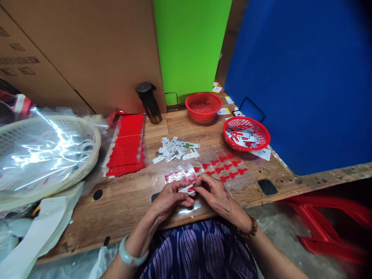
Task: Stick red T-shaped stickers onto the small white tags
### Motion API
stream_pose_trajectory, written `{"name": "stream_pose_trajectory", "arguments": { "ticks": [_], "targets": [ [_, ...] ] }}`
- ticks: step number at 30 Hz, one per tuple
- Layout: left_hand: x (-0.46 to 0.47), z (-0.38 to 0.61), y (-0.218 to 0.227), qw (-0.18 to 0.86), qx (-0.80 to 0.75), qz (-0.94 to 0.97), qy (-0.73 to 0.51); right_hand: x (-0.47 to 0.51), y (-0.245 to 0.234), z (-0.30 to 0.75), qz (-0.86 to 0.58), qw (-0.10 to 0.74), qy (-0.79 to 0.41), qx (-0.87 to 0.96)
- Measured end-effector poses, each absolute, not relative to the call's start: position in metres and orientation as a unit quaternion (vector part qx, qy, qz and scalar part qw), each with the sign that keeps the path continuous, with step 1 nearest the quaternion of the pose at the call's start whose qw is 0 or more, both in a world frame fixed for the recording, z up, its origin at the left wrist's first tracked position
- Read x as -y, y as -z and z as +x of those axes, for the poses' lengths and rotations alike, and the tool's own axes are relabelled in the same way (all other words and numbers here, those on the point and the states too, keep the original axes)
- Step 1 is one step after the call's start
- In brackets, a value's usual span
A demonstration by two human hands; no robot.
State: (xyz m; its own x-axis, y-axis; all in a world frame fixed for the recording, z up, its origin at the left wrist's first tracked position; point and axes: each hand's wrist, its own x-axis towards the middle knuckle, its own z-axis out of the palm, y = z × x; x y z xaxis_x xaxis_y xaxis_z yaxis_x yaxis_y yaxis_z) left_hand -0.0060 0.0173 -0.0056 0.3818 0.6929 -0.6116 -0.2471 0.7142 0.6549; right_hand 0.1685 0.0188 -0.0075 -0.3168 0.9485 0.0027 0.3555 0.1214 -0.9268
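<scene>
– Patterned cloth [197, 252] lies below the bench's [124, 201] front edge. Where's the white-and-red card [186, 189]?
– Near that edge: left hand [171, 197] grips it, right hand [217, 193] pinches its red end.

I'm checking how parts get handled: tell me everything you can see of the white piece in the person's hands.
The white piece is small, flat and narrow, perhaps card or plastic, with a red patch toward its right end. The left hand grips it; the right hand touches the red end. It slants slightly upward to the right, over a clear sheet with red shapes. Both hands partly cover it.
</scene>
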Motion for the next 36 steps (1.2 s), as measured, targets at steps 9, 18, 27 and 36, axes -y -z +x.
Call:
{"name": "stream_pose_trajectory", "arguments": {
  "ticks": [9,18,27,36],
  "targets": [
    [-0.017,-0.004,0.008,0.781,-0.486,0.251,-0.300,-0.018,0.008,0.166,-0.487,0.326,-0.458,0.669],
    [-0.016,-0.002,0.011,0.724,-0.518,0.305,-0.339,-0.011,0.002,0.156,-0.536,0.343,-0.454,0.623],
    [-0.016,-0.003,0.011,0.741,-0.522,0.280,-0.317,-0.013,0.000,0.160,-0.533,0.344,-0.454,0.626],
    [-0.017,-0.004,0.011,0.755,-0.519,0.268,-0.298,-0.014,0.007,0.161,-0.539,0.333,-0.402,0.661]
  ]
}}
